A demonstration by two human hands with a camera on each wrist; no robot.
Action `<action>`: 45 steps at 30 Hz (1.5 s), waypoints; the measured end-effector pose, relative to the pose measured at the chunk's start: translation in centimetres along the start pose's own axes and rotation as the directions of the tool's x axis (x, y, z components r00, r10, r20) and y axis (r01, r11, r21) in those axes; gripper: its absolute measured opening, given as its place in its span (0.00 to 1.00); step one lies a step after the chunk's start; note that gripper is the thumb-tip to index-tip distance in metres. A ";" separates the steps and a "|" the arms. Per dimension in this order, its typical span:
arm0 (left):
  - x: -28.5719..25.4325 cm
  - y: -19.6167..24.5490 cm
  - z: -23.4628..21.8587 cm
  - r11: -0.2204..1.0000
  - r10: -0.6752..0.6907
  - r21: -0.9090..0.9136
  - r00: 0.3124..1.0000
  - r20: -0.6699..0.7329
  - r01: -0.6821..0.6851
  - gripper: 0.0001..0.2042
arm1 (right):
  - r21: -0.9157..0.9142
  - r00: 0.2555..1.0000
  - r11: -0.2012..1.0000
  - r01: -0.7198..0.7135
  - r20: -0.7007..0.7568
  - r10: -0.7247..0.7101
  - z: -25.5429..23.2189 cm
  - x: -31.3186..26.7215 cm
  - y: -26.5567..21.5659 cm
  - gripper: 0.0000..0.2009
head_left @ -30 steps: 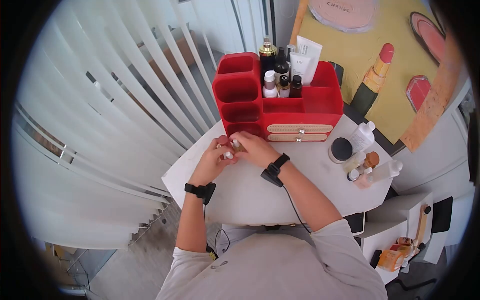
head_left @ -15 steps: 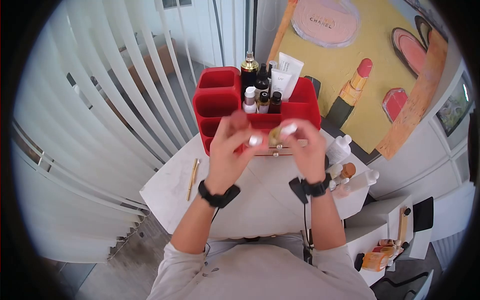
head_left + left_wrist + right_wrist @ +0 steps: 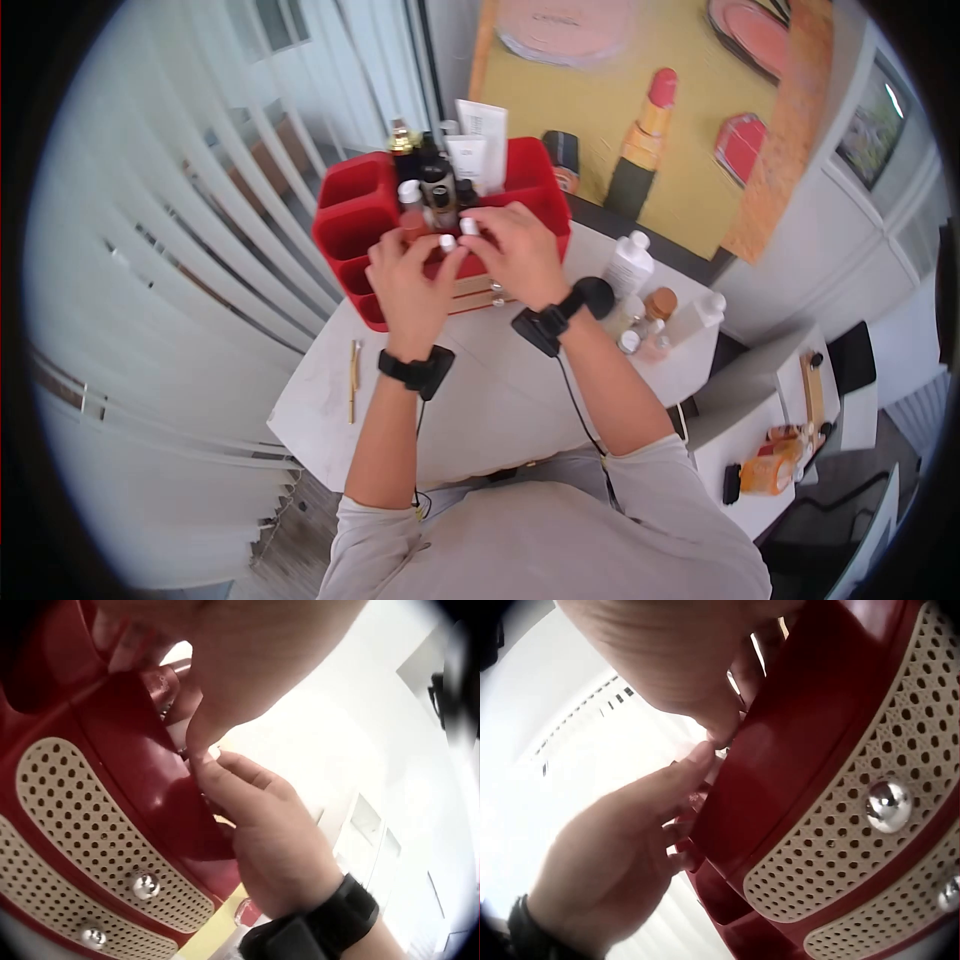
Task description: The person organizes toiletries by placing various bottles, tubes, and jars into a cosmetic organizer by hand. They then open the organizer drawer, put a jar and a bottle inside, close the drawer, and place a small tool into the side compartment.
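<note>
Both hands are over the front compartment of the red organizer (image 3: 350, 222). My left hand (image 3: 408, 300) pinches a white-capped bottle (image 3: 447, 242); a reddish round-topped item (image 3: 412, 226) stands by its fingers. Close beside it, my right hand (image 3: 525, 255) pinches another small bottle by its white cap (image 3: 469, 228). The left wrist view has the left hand (image 3: 262, 660) above the organizer's front wall (image 3: 150, 772) and the right hand (image 3: 274, 840) opposite. In the right wrist view the front wall hides the bottles' lower parts, between the right hand (image 3: 667, 660) and the left hand (image 3: 615, 855).
Behind the hands, the organizer holds dark bottles (image 3: 438, 185) and white tubes (image 3: 485, 145). Two thin gold sticks (image 3: 353, 385) lie on the white table (image 3: 490, 400) at left. Several bottles and jars, including a white bottle (image 3: 630, 262), stand at right. A painting (image 3: 640, 150) leans behind.
From low at the organizer's front left corner, both hands rose with the small bottles, moved apart, then came together over the front compartment. The gold sticks came into view. The head view has shifted.
</note>
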State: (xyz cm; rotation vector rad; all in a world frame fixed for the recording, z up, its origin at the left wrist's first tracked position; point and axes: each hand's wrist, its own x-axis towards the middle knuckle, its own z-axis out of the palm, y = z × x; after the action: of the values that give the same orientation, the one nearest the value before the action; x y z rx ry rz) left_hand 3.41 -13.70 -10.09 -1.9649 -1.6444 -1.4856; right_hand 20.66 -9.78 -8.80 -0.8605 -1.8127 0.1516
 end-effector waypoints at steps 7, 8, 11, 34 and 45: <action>-1.1 0.0 -1.8 0.958 -0.056 -0.274 0.994 0.096 0.081 0.19 | -0.057 1.000 0.998 -0.008 0.006 0.009 -1.1 -3.7 -1.7 0.32; -1.6 -0.8 -1.6 0.969 -0.039 -0.237 0.995 0.096 0.061 0.19 | -0.086 0.999 0.996 0.025 -0.043 -0.029 -1.1 -4.5 -2.0 0.32; -1.6 -0.5 -1.2 0.989 0.015 -0.144 1.000 0.022 -0.012 0.17 | -0.123 0.997 0.992 0.034 -0.058 -0.042 -1.5 -6.5 -3.2 0.30; -6.5 -4.4 -2.6 0.868 -0.184 -0.479 0.981 -0.062 0.133 0.09 | -0.130 0.855 0.957 -0.259 0.429 0.290 -5.0 -14.5 -0.8 0.17; -9.1 -7.8 -3.1 0.471 -0.482 -0.657 0.796 0.367 0.589 0.10 | -0.724 0.807 0.655 -0.217 0.244 0.538 -5.3 -15.2 -3.2 0.36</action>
State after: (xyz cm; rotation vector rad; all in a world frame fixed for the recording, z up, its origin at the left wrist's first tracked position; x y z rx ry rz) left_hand -3.71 -18.72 -18.93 -1.9645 -2.0529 -2.7180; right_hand 26.22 -23.08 -16.72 -1.8807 -2.1063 -0.0540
